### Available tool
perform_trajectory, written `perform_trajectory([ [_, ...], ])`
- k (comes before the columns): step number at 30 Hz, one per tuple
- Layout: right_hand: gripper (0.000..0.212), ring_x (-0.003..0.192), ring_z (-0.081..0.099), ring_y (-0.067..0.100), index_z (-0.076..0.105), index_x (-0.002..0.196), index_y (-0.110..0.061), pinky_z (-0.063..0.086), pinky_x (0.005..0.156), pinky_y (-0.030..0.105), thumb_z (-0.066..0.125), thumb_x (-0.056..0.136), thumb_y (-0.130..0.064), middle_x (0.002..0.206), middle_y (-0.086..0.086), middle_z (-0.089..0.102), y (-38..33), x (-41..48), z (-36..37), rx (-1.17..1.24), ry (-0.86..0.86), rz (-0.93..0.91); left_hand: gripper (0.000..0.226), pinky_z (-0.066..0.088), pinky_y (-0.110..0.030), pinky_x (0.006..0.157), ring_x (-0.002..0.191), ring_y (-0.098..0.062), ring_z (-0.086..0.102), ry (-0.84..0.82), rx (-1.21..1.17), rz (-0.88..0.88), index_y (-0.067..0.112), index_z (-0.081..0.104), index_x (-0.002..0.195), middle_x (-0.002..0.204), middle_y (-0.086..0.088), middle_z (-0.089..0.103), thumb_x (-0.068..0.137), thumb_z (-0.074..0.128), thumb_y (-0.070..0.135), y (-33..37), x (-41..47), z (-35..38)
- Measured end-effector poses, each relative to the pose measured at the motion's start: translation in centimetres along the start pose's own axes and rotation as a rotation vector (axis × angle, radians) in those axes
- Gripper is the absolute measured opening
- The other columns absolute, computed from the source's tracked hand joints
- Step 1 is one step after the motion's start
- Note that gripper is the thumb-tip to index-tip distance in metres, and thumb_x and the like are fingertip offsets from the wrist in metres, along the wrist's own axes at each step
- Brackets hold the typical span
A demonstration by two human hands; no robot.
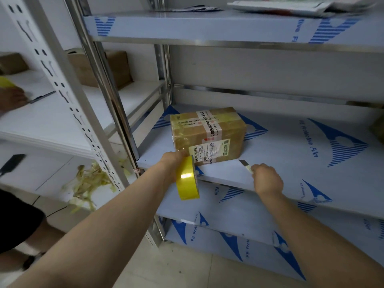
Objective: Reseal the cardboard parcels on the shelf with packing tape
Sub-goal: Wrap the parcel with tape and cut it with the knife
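On my feed the cardboard parcel (pixel 207 134) lies on the steel shelf (pixel 301 163), whose surface wears blue-printed protective film. The parcel is glossy with clear tape, crossed by a white printed band over its top, and it carries a shipping label on its near face.

The left hand (pixel 171 161) is at the parcel's near left corner. It grips a roll of yellow packing tape (pixel 187 179), and the fingers curled on the roll meet the carton's lower edge. The roll stands on edge just in front of the parcel and hangs past the shelf's front lip. I cannot tell whether a strip runs from the roll to the carton.

The right hand (pixel 267 177) is to the right of the parcel and nearer to me, closed around a utility knife (pixel 246 166). The blade points at the parcel's near right corner, close to it but not touching.

Left of the parcel, past the chrome post (pixel 116 113), is a white slotted rack (pixel 62 121). Brown boxes (pixel 99 67) stand at its back. Another person's hand (pixel 11 98) rests on its board beside something yellow, and a thin dark tool (pixel 41 97) lies next to that hand. Below and left of the parcel, a heap of crumpled yellowish tape scraps (pixel 89 183) lies on the rack's lower board. Above the parcel, on the next shelf up, there are blurred printed papers (pixel 291 6).
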State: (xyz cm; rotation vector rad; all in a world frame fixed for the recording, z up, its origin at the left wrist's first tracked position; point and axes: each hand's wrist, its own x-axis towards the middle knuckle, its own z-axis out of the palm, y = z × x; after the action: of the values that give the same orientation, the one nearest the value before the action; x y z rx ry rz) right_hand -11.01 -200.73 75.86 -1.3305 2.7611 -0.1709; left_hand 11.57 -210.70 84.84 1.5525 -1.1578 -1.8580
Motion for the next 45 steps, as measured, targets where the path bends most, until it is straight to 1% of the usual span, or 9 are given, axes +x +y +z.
perform_trajectory([
  [2, 0.027, 0.109, 0.056, 0.033, 0.055, 0.117, -0.004, 0.047, 0.082, 0.035, 0.050, 0.091, -0.003, 0.117, 0.017, 0.058, 0.3, 0.3, -0.3, 0.095, 0.000, 0.046, 0.014, 0.052, -0.035, 0.036, 0.053, -0.030, 0.065, -0.037, -0.060, -0.005, 0.002, 0.055, 0.103, 0.086, -0.018, 0.063, 0.098, 0.048, 0.014, -0.1, -0.5, 0.1],
  [10, 0.031, 0.104, 0.055, 0.036, 0.061, 0.119, -0.010, 0.043, 0.085, 0.035, 0.046, 0.092, -0.004, 0.123, 0.015, 0.051, -1.1, -0.8, -2.6, 0.499, 0.001, -0.026, 0.018, 0.048, -0.029, 0.032, 0.061, -0.027, 0.059, -0.012, -0.055, 0.021, 0.004, 0.052, 0.085, 0.078, -0.015, 0.058, 0.099, 0.044, 0.011, -0.4, -0.2, 0.1],
  [14, 0.018, 0.092, 0.059, 0.023, 0.063, 0.098, -0.022, 0.044, 0.077, 0.034, 0.048, 0.098, -0.032, 0.096, 0.000, 0.066, -4.4, -2.2, -5.2, 0.660, -0.038, -0.224, 0.016, 0.052, -0.030, 0.037, 0.067, -0.027, 0.060, 0.009, -0.029, 0.011, 0.005, 0.054, 0.090, 0.083, -0.015, 0.061, 0.099, 0.044, 0.013, -0.7, 0.4, 0.0],
  [17, 0.025, 0.092, 0.061, 0.020, 0.060, 0.103, -0.025, 0.047, 0.075, 0.034, 0.043, 0.099, -0.042, 0.092, -0.005, 0.068, -7.0, -2.4, -7.0, 0.481, -0.033, -0.405, 0.017, 0.053, -0.031, 0.042, 0.065, -0.027, 0.059, 0.052, 0.002, 0.013, 0.006, 0.052, 0.083, 0.081, -0.015, 0.060, 0.098, 0.047, 0.012, -0.8, 0.6, 0.0],
  [20, 0.033, 0.098, 0.061, 0.023, 0.053, 0.121, -0.020, 0.043, 0.069, 0.031, 0.038, 0.101, -0.042, 0.106, 0.001, 0.067, -9.5, -2.0, -7.9, 0.246, 0.016, -0.523, 0.014, 0.053, -0.037, 0.062, 0.075, -0.030, 0.061, 0.096, 0.045, 0.036, 0.001, 0.053, 0.094, 0.096, -0.020, 0.062, 0.098, 0.046, 0.013, -0.7, 1.0, -0.1],
  [24, 0.028, 0.096, 0.060, 0.029, 0.052, 0.119, -0.014, 0.041, 0.067, 0.031, 0.039, 0.102, -0.032, 0.110, 0.007, 0.061, -11.3, -1.5, -8.0, 0.036, 0.034, -0.607, 0.015, 0.052, -0.046, 0.084, 0.092, -0.035, 0.061, 0.121, 0.068, 0.052, 0.002, 0.052, 0.103, 0.110, -0.024, 0.061, 0.097, 0.048, 0.015, -0.5, 1.1, -0.1],
  [30, 0.019, 0.094, 0.059, 0.027, 0.053, 0.116, -0.016, 0.038, 0.066, 0.031, 0.044, 0.101, -0.024, 0.108, 0.007, 0.059, -12.3, -0.9, -7.6, -0.065, 0.014, -0.608, 0.011, 0.051, -0.040, 0.070, 0.077, -0.031, 0.059, 0.146, 0.091, 0.060, 0.002, 0.050, 0.098, 0.092, -0.020, 0.058, 0.098, 0.047, 0.012, -0.5, 1.5, 0.0],
  [40, 0.024, 0.098, 0.060, 0.029, 0.056, 0.115, -0.010, 0.036, 0.063, 0.032, 0.047, 0.094, -0.002, 0.107, 0.009, 0.062, -12.4, -0.6, -6.9, -0.242, 0.092, -0.704, 0.012, 0.049, -0.046, 0.092, 0.101, -0.037, 0.060, 0.209, 0.208, 0.056, 0.004, 0.049, 0.085, 0.111, -0.025, 0.059, 0.096, 0.046, 0.009, -0.2, 2.2, -0.1],
  [45, 0.019, 0.097, 0.059, 0.027, 0.062, 0.108, -0.022, 0.040, 0.070, 0.028, 0.048, 0.095, -0.020, 0.108, 0.004, 0.063, -8.7, -0.6, -5.3, -0.016, -0.097, -0.427, 0.018, 0.049, -0.046, 0.089, 0.097, -0.035, 0.060, 0.201, 0.174, 0.046, 0.007, 0.047, 0.080, 0.106, -0.022, 0.058, 0.097, 0.046, 0.009, -0.2, 2.3, -0.2],
])
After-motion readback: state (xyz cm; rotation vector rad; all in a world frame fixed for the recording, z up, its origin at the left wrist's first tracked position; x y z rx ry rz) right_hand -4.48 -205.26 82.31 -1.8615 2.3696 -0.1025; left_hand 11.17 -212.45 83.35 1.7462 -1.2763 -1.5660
